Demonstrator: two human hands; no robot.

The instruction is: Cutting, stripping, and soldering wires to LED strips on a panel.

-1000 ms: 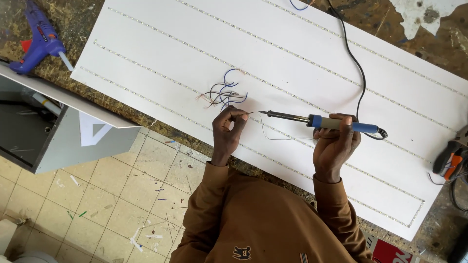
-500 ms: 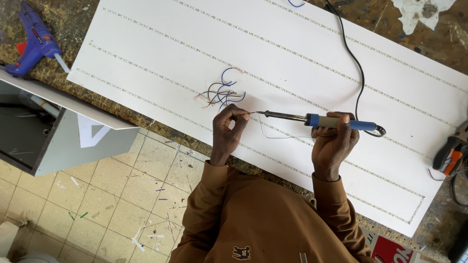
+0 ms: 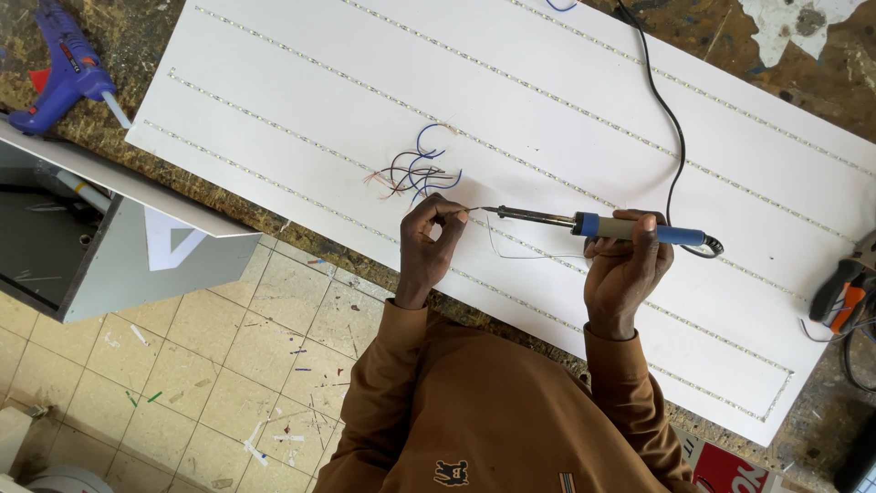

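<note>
A large white panel [image 3: 566,82] with several thin strips of small lights lies on the workbench. My right hand [image 3: 623,274] grips a soldering iron [image 3: 630,226] with a blue handle, its metal tip pointing left. My left hand [image 3: 431,245] pinches a thin wire [image 3: 511,253] between thumb and fingers, right at the iron's tip over one strip. A small bundle of loose blue, dark and red wires [image 3: 415,173] lies on the panel just above my left hand. The iron's black cord [image 3: 673,137] runs up across the panel.
A blue glue gun [image 3: 64,78] lies at the top left of the rough wooden bench. A grey metal box [image 3: 109,256] stands at the left over the tiled floor. An orange and black tool [image 3: 844,292] sits at the right edge.
Both hands stay in the same pose with the iron's tip at the wire. The view has shifted slightly; nothing else has moved.
</note>
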